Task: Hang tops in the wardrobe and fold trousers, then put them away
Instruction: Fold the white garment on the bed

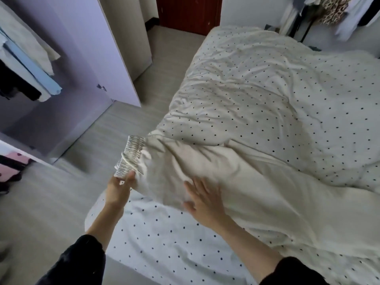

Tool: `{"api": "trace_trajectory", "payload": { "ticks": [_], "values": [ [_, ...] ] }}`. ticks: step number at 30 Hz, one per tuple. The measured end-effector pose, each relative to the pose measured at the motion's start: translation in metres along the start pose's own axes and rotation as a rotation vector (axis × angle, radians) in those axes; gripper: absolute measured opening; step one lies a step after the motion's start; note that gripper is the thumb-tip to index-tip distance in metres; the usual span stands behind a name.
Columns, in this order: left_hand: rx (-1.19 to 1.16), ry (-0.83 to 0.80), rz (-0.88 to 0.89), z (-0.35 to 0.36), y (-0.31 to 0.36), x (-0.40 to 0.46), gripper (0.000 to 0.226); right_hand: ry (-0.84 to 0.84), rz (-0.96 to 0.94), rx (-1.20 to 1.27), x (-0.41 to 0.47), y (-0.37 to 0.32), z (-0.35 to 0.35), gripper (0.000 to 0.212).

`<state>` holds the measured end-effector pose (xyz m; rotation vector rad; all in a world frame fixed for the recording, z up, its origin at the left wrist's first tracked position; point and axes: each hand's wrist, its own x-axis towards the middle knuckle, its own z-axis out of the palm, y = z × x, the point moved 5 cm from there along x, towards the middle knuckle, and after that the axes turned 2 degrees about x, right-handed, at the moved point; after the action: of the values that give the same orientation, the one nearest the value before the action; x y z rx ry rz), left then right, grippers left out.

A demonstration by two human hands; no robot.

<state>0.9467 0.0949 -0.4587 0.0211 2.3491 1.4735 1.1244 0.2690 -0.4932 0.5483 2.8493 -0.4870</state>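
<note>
Cream trousers [236, 182] lie spread across the polka-dot bed [267, 89], legs running to the lower right. Their ribbed elastic waistband [130, 156] with a drawstring hangs off the bed's left edge. My left hand [120, 187] pinches the lower end of that waistband. My right hand [202, 199] lies flat with spread fingers on the trousers just below the waist. The open wardrobe [67, 64] stands at the left with tops [30, 64] hanging inside.
Light grey floor [115, 124] runs between wardrobe and bed. A dark red door [188, 13] is at the back. A clothes rack [329, 15] with several garments stands at the top right. Something pink and black [10, 167] sits at the far left.
</note>
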Motion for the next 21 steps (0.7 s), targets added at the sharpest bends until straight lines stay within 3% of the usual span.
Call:
{"api": "trace_trajectory", "payload": {
  "ticks": [3, 5, 7, 10, 13, 15, 17, 19, 21],
  "values": [
    [0.054, -0.033, -0.004, 0.001, -0.015, 0.0, 0.047, -0.013, 0.053, -0.064, 0.007, -0.005, 0.021, 0.058],
    [0.185, -0.022, 0.103, 0.003, -0.004, -0.009, 0.058, -0.025, 0.061, 0.076, 0.013, -0.009, 0.028, 0.053],
    [0.286, -0.054, 0.355, 0.017, 0.023, -0.023, 0.056, 0.04, 0.224, 0.607, 0.014, -0.002, 0.016, 0.044],
    [0.423, -0.214, 0.859, 0.061, 0.067, -0.072, 0.047, 0.315, 0.582, 1.519, -0.023, 0.032, -0.018, 0.039],
    [0.642, -0.37, 1.117, 0.119, 0.076, -0.125, 0.04, 0.474, 0.715, 1.806, -0.072, 0.069, -0.038, 0.05],
    [0.853, -0.598, 1.051, 0.16, 0.062, -0.147, 0.047, 0.565, 0.754, 1.749, -0.097, 0.089, -0.045, 0.049],
    [1.065, -0.801, 0.919, 0.189, 0.039, -0.15, 0.05, 0.57, 0.765, 1.519, -0.111, 0.097, -0.045, 0.044],
    [1.085, -0.745, 0.935, 0.199, 0.032, -0.149, 0.039, 0.526, 0.716, 1.154, -0.116, 0.099, -0.04, 0.043],
    [0.943, -0.462, 0.919, 0.181, 0.042, -0.134, 0.032, 0.441, 0.568, 0.838, -0.11, 0.087, -0.031, 0.044]
  ]
}}
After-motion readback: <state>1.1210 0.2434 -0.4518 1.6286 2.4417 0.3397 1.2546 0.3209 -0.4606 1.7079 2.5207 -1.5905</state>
